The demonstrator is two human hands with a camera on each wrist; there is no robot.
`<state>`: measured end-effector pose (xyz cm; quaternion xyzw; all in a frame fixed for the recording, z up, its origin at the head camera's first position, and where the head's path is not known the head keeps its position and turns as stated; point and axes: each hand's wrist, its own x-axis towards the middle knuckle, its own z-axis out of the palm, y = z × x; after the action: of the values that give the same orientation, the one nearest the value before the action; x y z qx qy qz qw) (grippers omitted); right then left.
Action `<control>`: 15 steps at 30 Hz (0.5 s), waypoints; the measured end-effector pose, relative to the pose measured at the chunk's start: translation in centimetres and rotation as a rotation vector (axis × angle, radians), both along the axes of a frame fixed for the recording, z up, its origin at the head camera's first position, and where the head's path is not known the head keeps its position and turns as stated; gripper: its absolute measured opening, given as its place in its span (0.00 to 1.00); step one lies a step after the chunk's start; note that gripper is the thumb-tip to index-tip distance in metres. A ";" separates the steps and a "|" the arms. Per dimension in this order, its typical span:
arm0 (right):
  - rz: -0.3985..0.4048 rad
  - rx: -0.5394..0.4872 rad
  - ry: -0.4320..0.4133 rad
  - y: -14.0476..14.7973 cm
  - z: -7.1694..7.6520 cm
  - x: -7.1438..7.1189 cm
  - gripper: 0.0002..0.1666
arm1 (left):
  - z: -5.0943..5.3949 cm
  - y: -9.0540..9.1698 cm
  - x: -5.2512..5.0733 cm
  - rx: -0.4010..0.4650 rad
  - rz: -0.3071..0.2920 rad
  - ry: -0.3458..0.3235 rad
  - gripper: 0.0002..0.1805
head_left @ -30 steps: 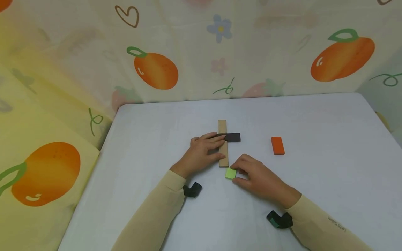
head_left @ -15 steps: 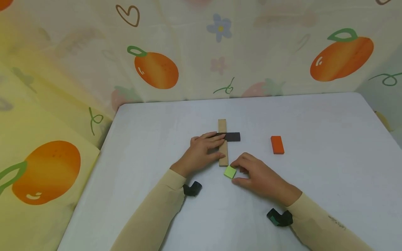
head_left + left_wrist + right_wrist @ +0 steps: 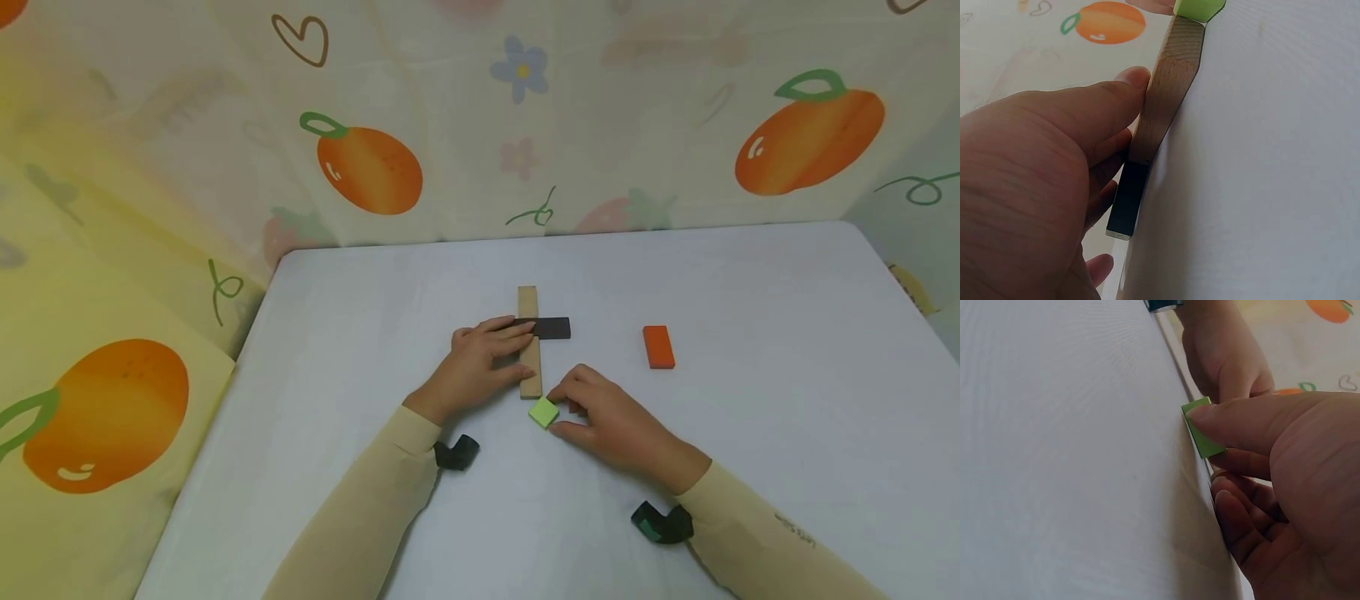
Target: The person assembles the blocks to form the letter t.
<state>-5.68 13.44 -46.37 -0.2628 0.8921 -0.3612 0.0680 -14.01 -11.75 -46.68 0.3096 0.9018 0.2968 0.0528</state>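
Observation:
A light wooden block (image 3: 530,367) lies lengthwise below a black block (image 3: 553,328), and a second wooden block (image 3: 527,302) lies on the black block's far side, forming a cross-like row. My left hand (image 3: 480,367) rests over the left part of the black block, its fingers extended and its thumb touching the near wooden block. At that block's near end sits a small green block (image 3: 543,412), turned cornerwise. My right hand (image 3: 611,417) pinches the green block at its right side with thumb and index finger; the right wrist view shows the thumb on its face.
An orange-red block (image 3: 659,347) lies apart on the right of the white table (image 3: 750,292). A fruit-patterned cloth (image 3: 450,125) hangs behind the table. Dark wrist-worn pieces stick out beneath both sleeves.
The green block has turned from nearly square-on to cornerwise and slid slightly left, with the right thumb and index finger at it. The left hand has stayed on the blocks.

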 end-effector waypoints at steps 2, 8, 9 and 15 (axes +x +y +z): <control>-0.004 0.007 0.000 -0.1 -0.1 0.0 0.18 | 0.0 0.0 0.0 0.001 0.000 -0.001 0.33; -0.006 0.014 0.003 -0.2 -0.2 0.0 0.18 | -0.1 0.0 -0.1 0.006 0.000 -0.006 0.33; -0.007 0.014 0.003 -0.2 -0.2 0.0 0.18 | -0.1 0.0 -0.1 0.006 0.000 -0.005 0.33; -0.009 0.019 -0.006 -0.2 -0.1 0.0 0.18 | -0.1 0.0 -0.1 0.005 -0.005 0.007 0.33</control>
<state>-5.65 13.28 -46.49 -0.2571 0.8965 -0.3538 0.0713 -14.14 -11.76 -46.79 0.3127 0.9005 0.2981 0.0496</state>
